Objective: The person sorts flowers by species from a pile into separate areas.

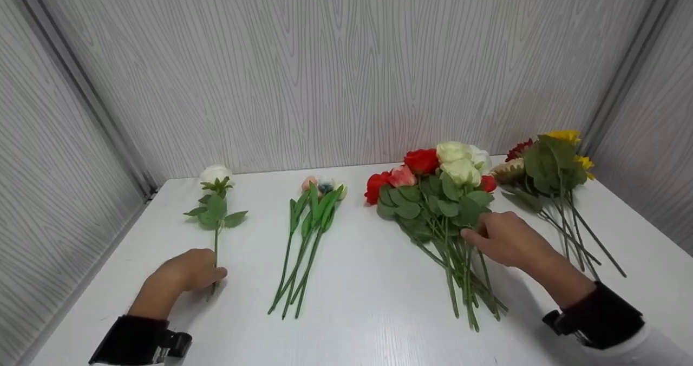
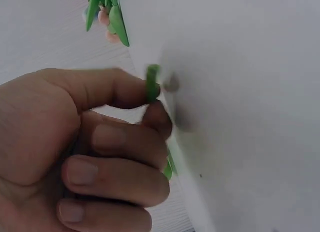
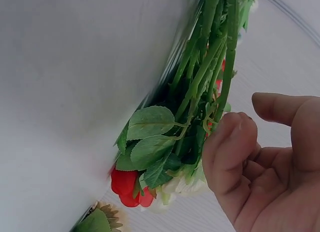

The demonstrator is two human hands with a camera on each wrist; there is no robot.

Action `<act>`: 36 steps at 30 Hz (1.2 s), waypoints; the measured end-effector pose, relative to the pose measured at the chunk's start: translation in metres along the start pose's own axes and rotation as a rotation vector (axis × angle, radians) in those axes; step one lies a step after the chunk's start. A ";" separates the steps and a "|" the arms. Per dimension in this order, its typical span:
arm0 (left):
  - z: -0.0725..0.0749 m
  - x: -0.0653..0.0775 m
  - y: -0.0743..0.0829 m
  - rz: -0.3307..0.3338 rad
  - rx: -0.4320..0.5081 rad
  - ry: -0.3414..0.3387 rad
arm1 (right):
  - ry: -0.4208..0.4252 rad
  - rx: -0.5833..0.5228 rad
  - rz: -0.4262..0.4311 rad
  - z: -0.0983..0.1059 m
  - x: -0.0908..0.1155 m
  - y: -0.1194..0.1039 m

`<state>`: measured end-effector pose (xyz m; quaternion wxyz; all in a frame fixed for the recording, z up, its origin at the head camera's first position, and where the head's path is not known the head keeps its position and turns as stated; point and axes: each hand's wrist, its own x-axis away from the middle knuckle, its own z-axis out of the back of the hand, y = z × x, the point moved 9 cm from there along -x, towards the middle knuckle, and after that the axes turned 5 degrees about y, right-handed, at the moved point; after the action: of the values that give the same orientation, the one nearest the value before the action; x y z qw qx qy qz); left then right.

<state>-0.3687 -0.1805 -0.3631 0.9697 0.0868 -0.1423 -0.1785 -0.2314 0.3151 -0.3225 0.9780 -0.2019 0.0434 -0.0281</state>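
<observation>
At the left of the table, my left hand (image 1: 187, 271) pinches the stem of a white rose (image 1: 215, 174) between thumb and forefinger. The green stem end (image 2: 152, 83) shows at those fingertips in the left wrist view, close to the table. My right hand (image 1: 506, 239) is over the right side of a bunch of roses (image 1: 460, 172), beside its leaves and stems. The right wrist view has its thumb apart from loosely bent fingers (image 3: 232, 142), next to the stems (image 3: 205, 66), with nothing held between them. Red, pink, white and pale green blooms make up the bunch.
Several tulips (image 1: 319, 209) lie on the white table (image 1: 373, 279) between the hands. Farther right are sunflower-like yellow, beige and dark red flowers (image 1: 552, 163), their stems partly behind the right forearm. Wood-grain panels (image 1: 335, 73) stand at the back and sides.
</observation>
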 end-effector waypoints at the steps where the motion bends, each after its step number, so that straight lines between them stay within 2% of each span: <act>1: 0.004 -0.001 0.003 -0.014 0.006 0.050 | 0.006 0.001 0.001 0.001 0.000 -0.001; 5: 0.027 -0.001 0.017 -0.043 0.012 0.270 | 0.034 0.006 0.008 0.004 0.002 -0.006; 7: 0.036 0.001 0.025 -0.039 0.018 0.351 | 0.048 0.008 0.009 0.005 0.003 -0.009; 12: 0.048 0.011 0.053 -0.082 0.006 0.490 | 0.078 0.006 0.015 0.008 0.006 -0.016; 18: 0.053 0.029 0.096 -0.204 -0.069 0.628 | 0.097 -0.026 0.048 0.009 0.012 -0.030; 23: 0.053 0.050 0.135 -0.362 -0.155 0.750 | 0.093 -0.064 0.079 0.007 0.017 -0.043; 26: 0.047 0.061 0.158 -0.443 -0.207 0.788 | 0.085 -0.090 0.097 0.004 0.020 -0.051; 30: 0.037 0.074 0.187 -0.522 -0.270 0.802 | 0.061 -0.148 0.135 -0.002 0.025 -0.063; 33: 0.027 0.086 0.208 -0.595 -0.310 0.833 | -0.004 -0.249 0.199 -0.010 0.031 -0.078; 36: 0.016 0.103 0.229 -0.679 -0.334 0.877 | -0.136 -0.396 0.290 -0.022 0.040 -0.096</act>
<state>-0.2077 -0.0098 -0.2723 0.8269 0.0395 0.3387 -0.4471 -0.1970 0.2151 -0.3077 0.9139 -0.3827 0.0108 0.1349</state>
